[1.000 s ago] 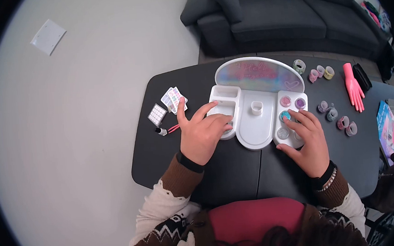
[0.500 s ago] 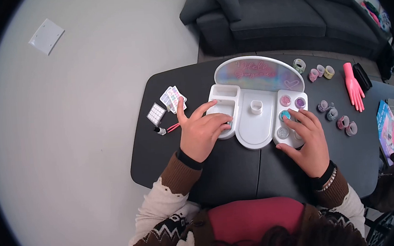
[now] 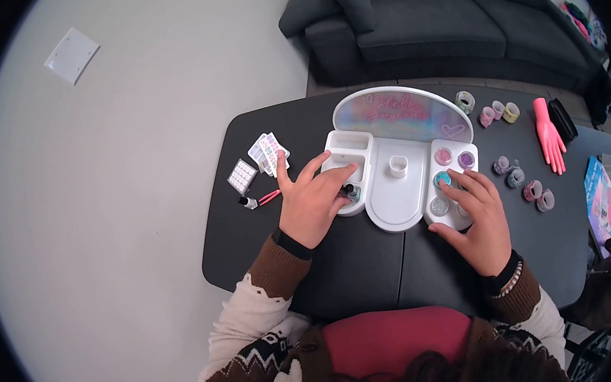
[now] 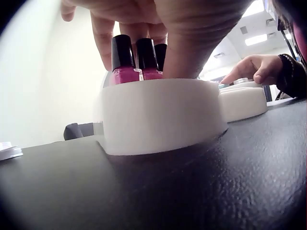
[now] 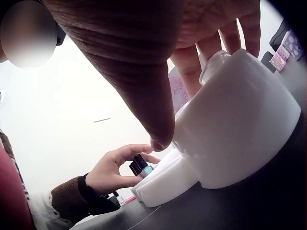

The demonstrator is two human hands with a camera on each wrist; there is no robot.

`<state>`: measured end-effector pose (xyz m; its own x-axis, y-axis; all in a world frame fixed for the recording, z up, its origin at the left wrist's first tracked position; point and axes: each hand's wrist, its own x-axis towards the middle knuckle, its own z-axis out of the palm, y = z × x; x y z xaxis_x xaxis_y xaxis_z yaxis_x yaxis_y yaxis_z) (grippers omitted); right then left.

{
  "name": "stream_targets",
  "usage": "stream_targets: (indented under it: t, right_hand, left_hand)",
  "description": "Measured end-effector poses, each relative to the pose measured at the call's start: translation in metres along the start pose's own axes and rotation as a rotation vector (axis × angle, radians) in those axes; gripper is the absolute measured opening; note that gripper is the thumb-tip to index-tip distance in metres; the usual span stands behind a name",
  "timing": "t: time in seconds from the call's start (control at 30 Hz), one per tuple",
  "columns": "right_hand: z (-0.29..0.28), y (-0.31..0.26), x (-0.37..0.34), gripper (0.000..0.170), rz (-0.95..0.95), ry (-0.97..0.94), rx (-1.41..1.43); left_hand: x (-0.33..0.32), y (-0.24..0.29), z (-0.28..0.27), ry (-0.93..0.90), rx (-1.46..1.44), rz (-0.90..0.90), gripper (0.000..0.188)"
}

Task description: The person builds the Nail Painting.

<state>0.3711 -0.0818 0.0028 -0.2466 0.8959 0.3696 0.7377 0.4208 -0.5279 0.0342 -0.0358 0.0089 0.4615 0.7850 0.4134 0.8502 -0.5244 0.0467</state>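
Note:
My left hand (image 3: 310,203) is over the left side of a white plastic nail station (image 3: 396,216), fingers spread above its compartments. Small nail polish bottles with black caps (image 3: 348,189) stand in the near compartment under the fingers. In the left wrist view, two bottles show magenta polish (image 4: 125,74), the thumb close beside them. A light teal bottle (image 5: 147,169) appears in the right wrist view. My right hand (image 3: 482,224) rests at the right tray, fingertips over glitter pots and thumb at its near edge. A turquoise pot (image 3: 442,179) lies by the index finger.
Sticker sheets (image 3: 268,151), a case of small white pieces (image 3: 242,176), a small bottle (image 3: 248,203) and pink tweezers (image 3: 270,196) lie left. Rolls of tape (image 3: 531,189), a pink model hand (image 3: 548,139) and a colourful box (image 3: 602,200) sit right. A sofa (image 3: 436,26) stands behind.
My left fingers have lifted and drawn back slightly, so the black-capped bottles in the near compartment now show. The right hand has stayed in place.

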Motion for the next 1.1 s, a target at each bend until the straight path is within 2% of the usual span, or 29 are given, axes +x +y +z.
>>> stream_targets:
  t: [0.13, 0.2, 0.27, 0.4, 0.73, 1.1]
  right_hand:
    - [0.000, -0.001, 0.000, 0.066, 0.001, 0.003, 0.001]
    - [0.001, 0.000, 0.000, 0.066, -0.002, 0.005, 0.009]
    - [0.003, 0.001, 0.000, 0.067, -0.002, 0.005, 0.024]
    - [0.004, 0.003, -0.002, 0.069, -0.016, 0.022, 0.009]
    - [0.002, 0.001, -0.001, 0.066, 0.005, 0.012, 0.016]
    - [0.002, -0.001, -0.001, 0.068, -0.013, 0.010, 0.003]
  left_hand:
    - [0.000, 0.001, -0.004, -0.002, 0.024, -0.015, 0.075]
    - [-0.005, 0.000, -0.016, 0.027, -0.026, -0.071, 0.071]
    - [-0.011, -0.008, -0.031, 0.068, 0.042, -0.121, 0.068]
    - [-0.030, -0.026, -0.039, 0.097, 0.114, -0.222, 0.075]
    - [-0.006, 0.005, -0.003, 0.099, 0.006, -0.069, 0.076]
    - [-0.005, 0.005, 0.001, 0.108, 0.006, -0.065, 0.073]
